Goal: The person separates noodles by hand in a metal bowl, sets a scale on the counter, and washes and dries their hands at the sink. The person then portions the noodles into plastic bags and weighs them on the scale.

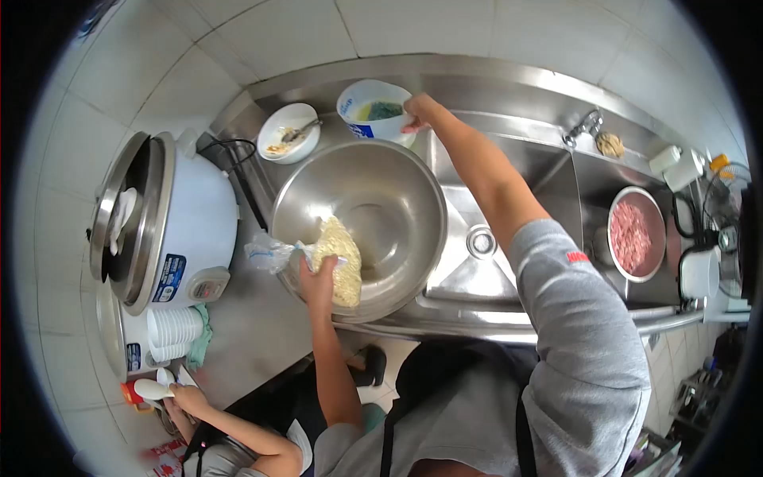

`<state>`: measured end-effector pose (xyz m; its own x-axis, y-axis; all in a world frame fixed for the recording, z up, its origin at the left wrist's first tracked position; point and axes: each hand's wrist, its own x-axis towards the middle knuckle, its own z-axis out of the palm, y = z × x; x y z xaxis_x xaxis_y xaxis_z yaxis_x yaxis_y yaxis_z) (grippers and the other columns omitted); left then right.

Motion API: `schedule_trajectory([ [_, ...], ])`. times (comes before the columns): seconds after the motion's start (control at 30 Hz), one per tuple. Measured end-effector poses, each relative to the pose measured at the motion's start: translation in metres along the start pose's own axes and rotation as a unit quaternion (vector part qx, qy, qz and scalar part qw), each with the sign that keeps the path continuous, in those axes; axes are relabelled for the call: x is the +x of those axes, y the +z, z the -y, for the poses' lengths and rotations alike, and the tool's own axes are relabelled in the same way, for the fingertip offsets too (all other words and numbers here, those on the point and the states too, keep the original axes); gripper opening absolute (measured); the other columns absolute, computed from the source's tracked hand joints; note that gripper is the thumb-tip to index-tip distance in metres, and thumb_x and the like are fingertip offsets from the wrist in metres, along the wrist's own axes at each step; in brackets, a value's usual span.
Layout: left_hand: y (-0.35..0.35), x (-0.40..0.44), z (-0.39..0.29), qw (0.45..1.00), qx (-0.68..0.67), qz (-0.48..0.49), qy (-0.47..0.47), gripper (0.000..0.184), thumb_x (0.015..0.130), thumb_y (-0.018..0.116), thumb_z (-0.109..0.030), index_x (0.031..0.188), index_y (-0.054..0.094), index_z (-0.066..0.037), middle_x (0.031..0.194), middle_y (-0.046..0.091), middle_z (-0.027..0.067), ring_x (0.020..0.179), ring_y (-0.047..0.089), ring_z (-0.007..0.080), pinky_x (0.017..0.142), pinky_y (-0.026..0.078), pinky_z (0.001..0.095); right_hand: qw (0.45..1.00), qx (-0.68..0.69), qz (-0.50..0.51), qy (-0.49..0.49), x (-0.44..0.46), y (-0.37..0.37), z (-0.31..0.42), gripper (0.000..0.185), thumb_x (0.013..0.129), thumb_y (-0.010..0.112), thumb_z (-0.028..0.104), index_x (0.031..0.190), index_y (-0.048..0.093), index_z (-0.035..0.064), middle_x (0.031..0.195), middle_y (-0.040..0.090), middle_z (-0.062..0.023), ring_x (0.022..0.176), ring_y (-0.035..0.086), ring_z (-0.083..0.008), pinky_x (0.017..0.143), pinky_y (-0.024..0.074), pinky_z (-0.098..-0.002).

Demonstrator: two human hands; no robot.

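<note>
My left hand (317, 280) is closed around a clear plastic bag of pale yellow, finely chopped food (342, 258), over the near left part of a large steel mixing bowl (397, 199). The bag's gathered top (270, 253) sticks out past the bowl's left rim. Inside, the bowl shows bare metal. Beyond its far rim, my right hand (419, 113) pinches the right edge of a white plastic tub (358, 127). A green scouring pad (383, 111) and yellowish liquid show in the tub.
A white bowl with a spoon (288, 135) stands left of the tub. A large rice cooker (195, 219) is at left, near stacked white cups (173, 327). Another person's hands (187, 399) hold a white rice paddle. Right, a bowl of raw meat (632, 238) sits in the sink (584, 179).
</note>
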<state>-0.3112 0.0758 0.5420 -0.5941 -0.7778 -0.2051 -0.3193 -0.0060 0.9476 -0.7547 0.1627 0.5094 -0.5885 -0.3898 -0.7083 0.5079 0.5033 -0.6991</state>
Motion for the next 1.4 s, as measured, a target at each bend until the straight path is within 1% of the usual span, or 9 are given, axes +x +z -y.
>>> schedule_trajectory([
  [0.07,-0.004,0.01,0.005,1.0,0.009,0.002,0.012,0.055,0.07,0.063,-0.012,0.117,0.041,0.006,0.103,0.054,0.012,0.09,0.053,0.0189,0.078,0.042,0.0295,0.993,0.07,-0.073,0.064,0.067,-0.027,-0.018,0.033,0.082,0.054,0.028,0.095,0.055,-0.0015,0.077,0.062,-0.0165,0.064,0.062,-0.0293,0.057,0.0543,-0.0365],
  [0.13,-0.009,0.014,0.016,1.0,-0.02,0.006,0.013,0.056,0.071,0.062,-0.012,0.119,0.039,0.007,0.105,0.054,0.013,0.09,0.052,0.019,0.08,0.042,0.0299,0.715,-0.622,-0.107,-0.3,0.015,-0.053,-0.032,0.046,0.057,0.073,0.049,0.079,0.065,0.0085,0.074,0.064,-0.01,0.071,0.062,-0.0284,0.068,0.0502,-0.0347],
  [0.2,-0.01,0.014,0.014,0.999,-0.035,0.011,0.001,0.058,0.072,0.062,-0.013,0.121,0.038,0.007,0.106,0.053,0.0136,0.091,0.052,0.0193,0.081,0.042,0.0301,0.693,-0.64,-0.162,-0.289,-0.067,-0.053,-0.036,0.051,0.05,0.076,0.05,0.079,0.067,0.0095,0.077,0.064,-0.0098,0.073,0.062,-0.0296,0.072,0.0494,-0.0342],
  [0.3,0.002,0.007,-0.01,0.996,-0.064,0.058,-0.002,0.06,0.072,0.063,-0.013,0.122,0.037,0.007,0.107,0.053,0.0142,0.091,0.053,0.0198,0.081,0.043,0.03,0.95,-0.188,-0.248,-0.032,-0.114,-0.069,-0.046,0.029,0.061,0.075,0.018,0.086,0.066,0.0083,0.083,0.066,-0.0062,0.082,0.062,-0.0202,0.075,0.0486,-0.0267],
  [0.37,-0.003,0.002,-0.012,0.996,-0.058,0.057,-0.021,0.06,0.071,0.063,-0.013,0.122,0.038,0.007,0.106,0.053,0.0141,0.09,0.053,0.0201,0.08,0.043,0.03,0.72,-0.595,-0.261,-0.244,-0.122,-0.1,-0.09,0.027,0.058,0.076,0.015,0.079,0.066,0.002,0.077,0.066,-0.0103,0.075,0.064,-0.0235,0.073,0.0497,-0.0265],
  [0.57,-0.007,0.017,0.002,0.999,-0.029,0.044,0.002,0.057,0.07,0.063,-0.014,0.119,0.041,0.005,0.107,0.053,0.0138,0.091,0.054,0.0217,0.08,0.042,0.0306,0.964,0.014,-0.237,-0.117,-0.141,-0.103,-0.108,0.017,0.072,0.056,0.002,0.081,0.06,-0.0118,0.068,0.064,-0.0162,0.062,0.065,-0.0254,0.05,0.0543,-0.0322],
  [1.07,0.098,0.053,-0.135,0.9,0.223,-0.005,0.374,0.042,0.079,0.058,-0.036,0.095,0.057,0.003,0.095,0.057,0.0187,0.095,0.053,0.0342,0.083,0.041,0.0381,0.983,-0.011,-0.154,-0.1,-0.139,-0.087,-0.073,0.021,0.078,0.039,-0.004,0.089,0.051,-0.0175,0.07,0.06,-0.0233,0.053,0.063,-0.0295,0.035,0.0474,-0.0322],
  [1.3,0.279,0.144,-0.155,0.861,0.4,0.311,0.035,0.033,0.075,0.057,-0.015,0.101,0.058,0.005,0.096,0.061,0.0192,0.079,0.064,0.0275,0.061,0.053,0.0352,0.973,-0.09,-0.169,-0.125,-0.118,-0.122,-0.112,0.02,0.075,0.041,0.002,0.073,0.057,-0.0106,0.055,0.059,-0.0189,0.048,0.062,-0.0235,0.036,0.0425,-0.0331],
  [1.4,0.302,0.108,-0.158,0.82,0.473,0.297,0.127,0.026,0.072,0.051,-0.002,0.096,0.061,0.004,0.085,0.064,0.0184,0.063,0.065,0.0251,0.048,0.052,0.0303,0.965,-0.142,-0.179,-0.132,-0.134,-0.137,-0.137,0.022,0.073,0.044,0.006,0.065,0.058,-0.0092,0.057,0.06,-0.0195,0.052,0.062,-0.0289,0.046,0.0487,-0.0359],
])
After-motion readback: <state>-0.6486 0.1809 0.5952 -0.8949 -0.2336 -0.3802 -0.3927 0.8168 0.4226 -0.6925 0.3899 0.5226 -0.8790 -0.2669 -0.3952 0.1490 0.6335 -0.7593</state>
